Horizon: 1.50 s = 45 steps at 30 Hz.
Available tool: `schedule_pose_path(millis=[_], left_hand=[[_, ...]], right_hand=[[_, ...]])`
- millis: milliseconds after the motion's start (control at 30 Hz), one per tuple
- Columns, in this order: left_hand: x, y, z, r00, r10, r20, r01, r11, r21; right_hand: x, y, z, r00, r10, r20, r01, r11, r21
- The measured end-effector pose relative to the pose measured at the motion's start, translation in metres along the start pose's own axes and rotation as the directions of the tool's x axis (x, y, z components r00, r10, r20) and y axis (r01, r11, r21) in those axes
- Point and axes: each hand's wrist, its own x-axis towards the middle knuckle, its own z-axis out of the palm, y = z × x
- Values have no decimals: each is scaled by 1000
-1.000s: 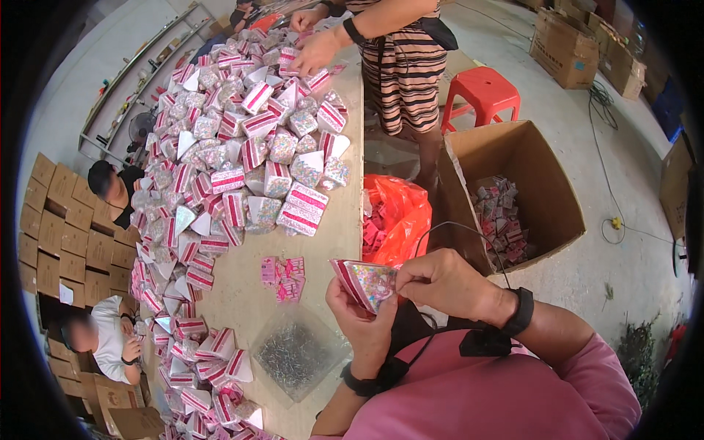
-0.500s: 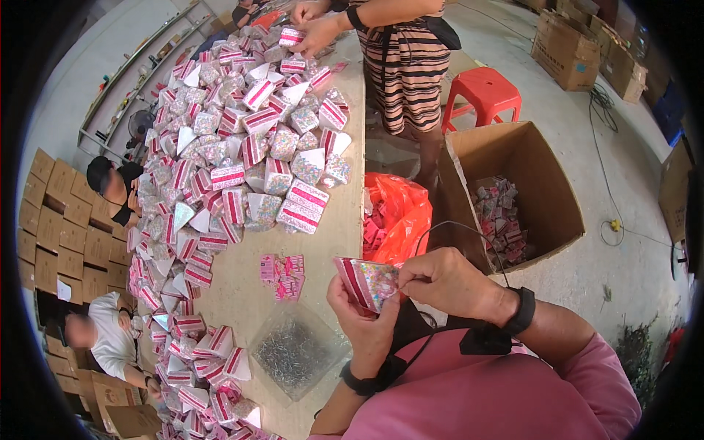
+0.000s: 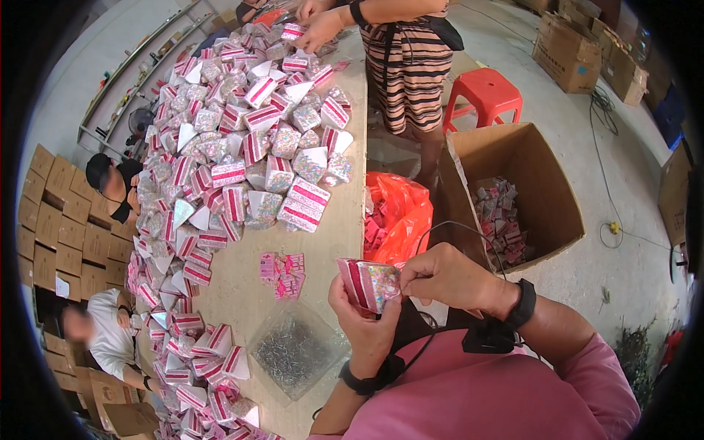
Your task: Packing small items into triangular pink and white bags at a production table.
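My left hand (image 3: 364, 323) holds a toy cake slice (image 3: 372, 284), a wedge with white and dark pink stripes and a sprinkle-covered side. Its fingers wrap the wedge from below and from the left. At the wedge's right corner, my right hand (image 3: 458, 279) is closed in a pinch; whatever lies between those fingertips is too small to make out. To the left on the table lie several pink printed cards (image 3: 283, 274). A clear square tray (image 3: 273, 372) full of small metal pieces sits near my left forearm.
Cake slices (image 3: 242, 147) are heaped along the wooden table (image 3: 235, 293). A red plastic bag (image 3: 411, 220) and an open carton (image 3: 543, 198) stand right of the table, by a red stool (image 3: 484, 94). A co-worker's hand (image 3: 323, 31) is at the far end; other people sit left.
The cake slice has turned slightly in my left hand, showing more of its striped side. My right hand still pinches at its corner. The far co-worker's hands shifted slightly.
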Motion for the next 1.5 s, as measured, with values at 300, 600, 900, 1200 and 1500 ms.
schedule_pose_path(millis=[300, 600, 900, 1200, 1500], left_hand=[[-2, -8, -5, 999, 44, -16, -42, 994, 100], [2, -4, -4, 984, 163, -74, -131, 937, 325], [8, 3, -9, 982, 188, -37, -153, 887, 436], [-6, 10, -13, 997, 37, -65, -20, 969, 246], [-13, 12, -21, 992, -26, -124, 58, 963, 265]], right_hand=[[2, 8, 3, 1000, -7, 5, 7, 998, 58], [1, 2, 16, 940, -297, -167, 214, 897, -387], [-1, 1, 31, 934, -278, -224, 185, 914, -362], [6, 1, 20, 995, -96, 8, 93, 976, 198], [16, 14, 22, 971, -139, 193, 58, 925, 375]])
